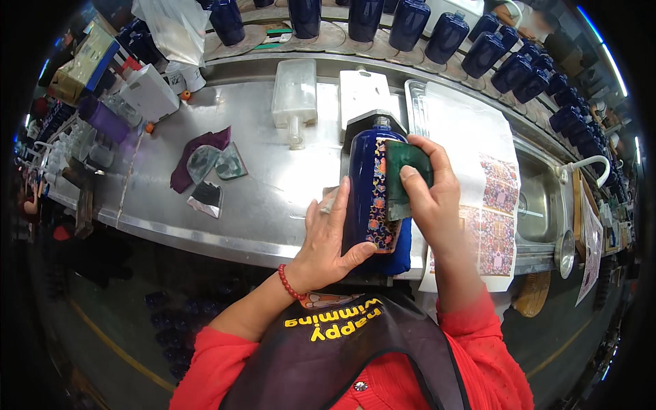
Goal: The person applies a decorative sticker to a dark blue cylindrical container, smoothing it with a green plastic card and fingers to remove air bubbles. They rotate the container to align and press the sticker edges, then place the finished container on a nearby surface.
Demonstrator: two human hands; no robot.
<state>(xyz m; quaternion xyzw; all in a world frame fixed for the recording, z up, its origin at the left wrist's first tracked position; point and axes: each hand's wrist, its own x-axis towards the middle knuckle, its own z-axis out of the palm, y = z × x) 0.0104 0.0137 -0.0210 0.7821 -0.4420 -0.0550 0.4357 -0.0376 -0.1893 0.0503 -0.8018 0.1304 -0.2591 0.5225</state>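
Here, the right hand (432,188) has fingers clamped on a green scraper (398,195) against the patterned band (377,181) of a blue bottle (360,184); the left hand (328,242) clasps its lower left side, over the table (256,212).

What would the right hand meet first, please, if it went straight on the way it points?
Probably the bottle; the scraper in the right hand seems against it, though depth is unclear.
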